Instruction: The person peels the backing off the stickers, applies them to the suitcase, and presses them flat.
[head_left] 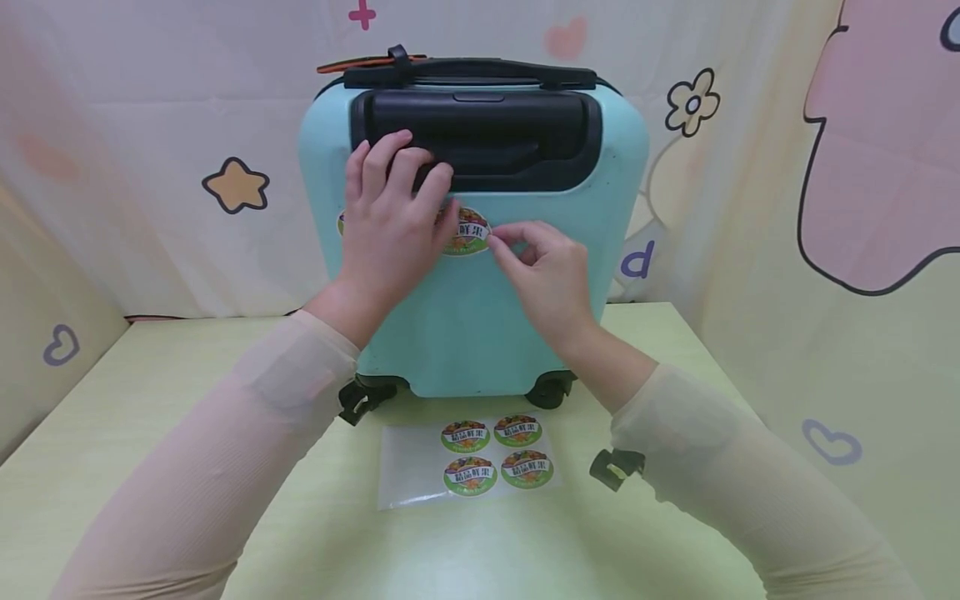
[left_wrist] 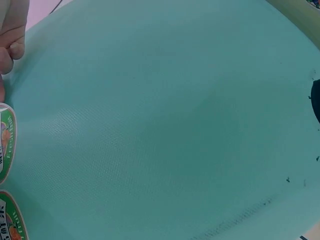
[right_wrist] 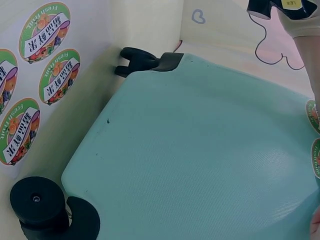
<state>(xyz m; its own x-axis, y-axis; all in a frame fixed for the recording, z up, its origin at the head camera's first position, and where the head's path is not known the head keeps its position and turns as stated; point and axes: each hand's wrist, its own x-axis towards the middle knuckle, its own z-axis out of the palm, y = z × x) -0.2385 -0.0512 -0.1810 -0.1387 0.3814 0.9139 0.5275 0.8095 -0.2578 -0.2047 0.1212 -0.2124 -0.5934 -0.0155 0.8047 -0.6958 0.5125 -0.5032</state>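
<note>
A light blue suitcase (head_left: 465, 333) stands upright, its black handle recess (head_left: 480, 125) facing me. Over its upper left lies my left hand (head_left: 393, 217), fingers spread and slightly bent, thumb touching an oval fruit sticker (head_left: 472, 237). My right hand (head_left: 551, 271) pinches that sticker's right edge between thumb and index finger. Another fruit sticker (head_left: 341, 223) sits farther left on the shell, mostly hidden behind my left hand. Both wrist views look mainly at the blue shell; the left wrist view catches part of my right hand (left_wrist: 12, 40) at its left edge.
A clear sheet (head_left: 416, 467) bearing several fruit stickers lies on the pale table (head_left: 300, 517) in front of the suitcase. Black wheels (head_left: 550, 392) support the case. Patterned cloth (head_left: 187, 108) hangs behind and at the sides.
</note>
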